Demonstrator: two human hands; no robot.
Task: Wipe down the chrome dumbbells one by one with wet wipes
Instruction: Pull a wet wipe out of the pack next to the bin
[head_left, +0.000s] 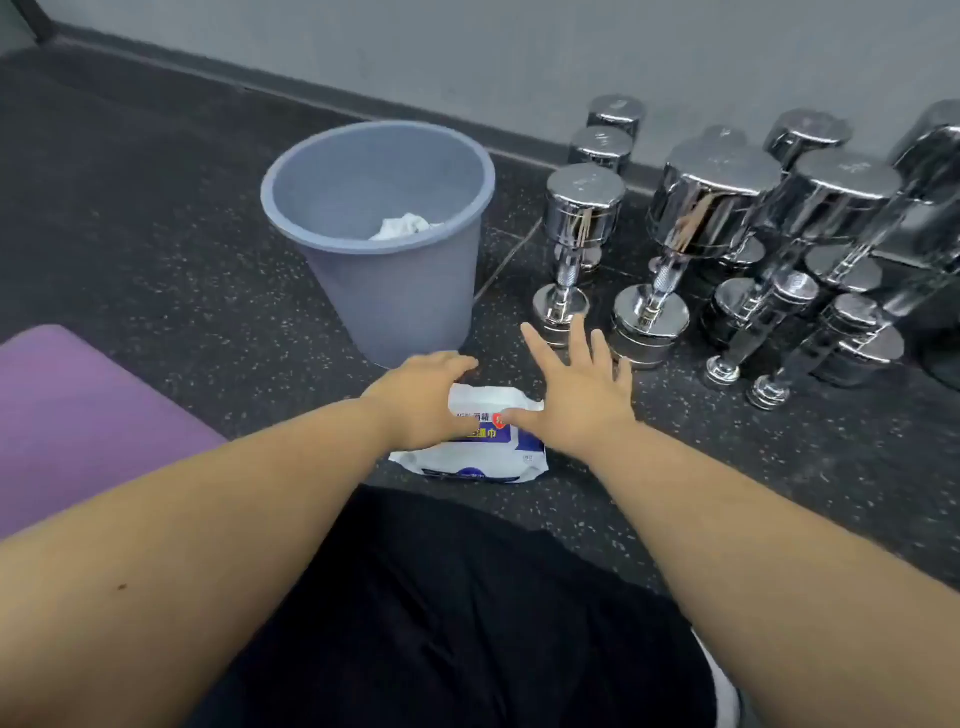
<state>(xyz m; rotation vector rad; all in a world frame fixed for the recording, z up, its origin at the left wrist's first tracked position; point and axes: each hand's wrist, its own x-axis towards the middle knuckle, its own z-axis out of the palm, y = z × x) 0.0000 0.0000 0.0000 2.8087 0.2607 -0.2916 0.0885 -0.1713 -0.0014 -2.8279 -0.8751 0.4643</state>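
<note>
Chrome dumbbells (584, 208) stand mirror-smooth; left hand (415, 400) curls over crinkly wet-wipe pack (467, 460), right hand (582, 395) spread.

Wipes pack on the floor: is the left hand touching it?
Touching. The head view shows the left hand lying on the left end of the wipes pack, fingers curled over it.

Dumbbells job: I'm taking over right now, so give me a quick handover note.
Left hand holds the pack down; right hand is open, thumb at the pack's flap, no wipe pulled out.
Dumbbells stand on end to the right of the bin, which holds a crumpled wipe.
Done: cannot tell which are wiped.
Left: pull a wipe, clean them one by one.
</note>
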